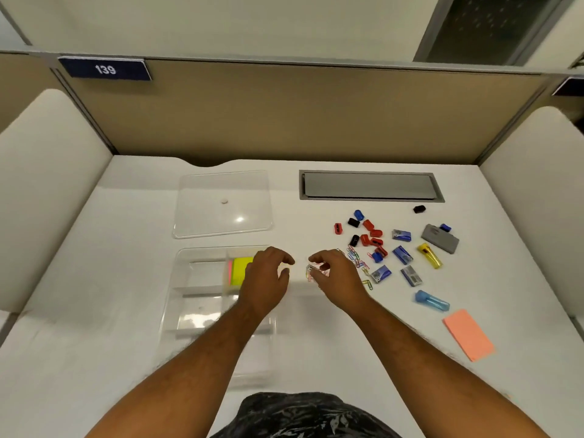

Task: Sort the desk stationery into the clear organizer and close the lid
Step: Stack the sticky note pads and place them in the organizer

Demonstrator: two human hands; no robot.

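on the white bench (94,311) the clear organizer (196,298) sits near left with yellow notes (241,270) in a far compartment, and its lid (222,205) lies flat just beyond it. the left hand (264,279) hovers over the organizer's right edge, fingers loosely curled and holding nothing, while the right hand (336,276) just beside it pinches a bunch of paper clips (313,271). further right lie loose clips (357,259), red, blue and black sharpeners (371,237), blue staple boxes (403,254), a grey stapler (441,238), a yellow tube (429,256), a blue tube (431,300) and an orange pad (469,335).
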